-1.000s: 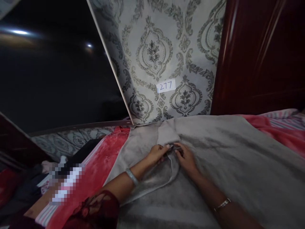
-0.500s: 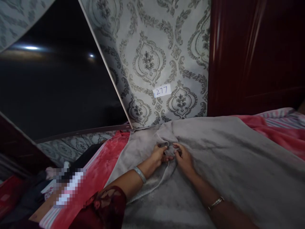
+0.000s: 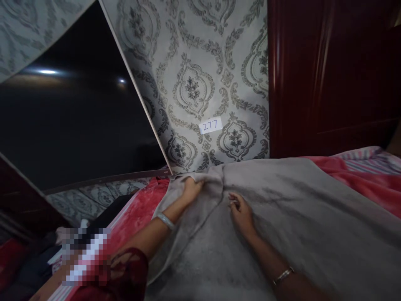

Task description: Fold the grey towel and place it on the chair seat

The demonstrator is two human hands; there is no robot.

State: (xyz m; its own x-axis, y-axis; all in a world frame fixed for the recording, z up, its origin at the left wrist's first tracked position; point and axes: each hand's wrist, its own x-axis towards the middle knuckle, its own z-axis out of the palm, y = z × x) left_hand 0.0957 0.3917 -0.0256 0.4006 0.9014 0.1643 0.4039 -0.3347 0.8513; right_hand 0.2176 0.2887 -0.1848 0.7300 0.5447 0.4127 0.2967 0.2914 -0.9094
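A grey plush blanket (image 3: 291,234) is spread over the bed, with soft wrinkles and a folded layer on its left part. My left hand (image 3: 191,190), a pale bangle on its wrist, grips the blanket near the far edge by the wall. Its fingertips are partly hidden in the fold. To the right, my right hand (image 3: 242,213) is held just over the blanket with bent fingers. Its thumb and forefinger are apart, and nothing shows between them. A metal bracelet (image 3: 283,276) sits on that wrist.
Red bedding (image 3: 131,221) with a striped border shows at the left, and more at the far right. A large dark television (image 3: 84,117) leans at the left. Behind are patterned wallpaper (image 3: 194,88), a paper label (image 3: 210,125) reading 277 and a dark red wooden panel (image 3: 332,75).
My left hand has moved left and away from me, towards the far edge, drawing the fold flatter. The right hand stays nearly in place, and the hands are now farther apart.
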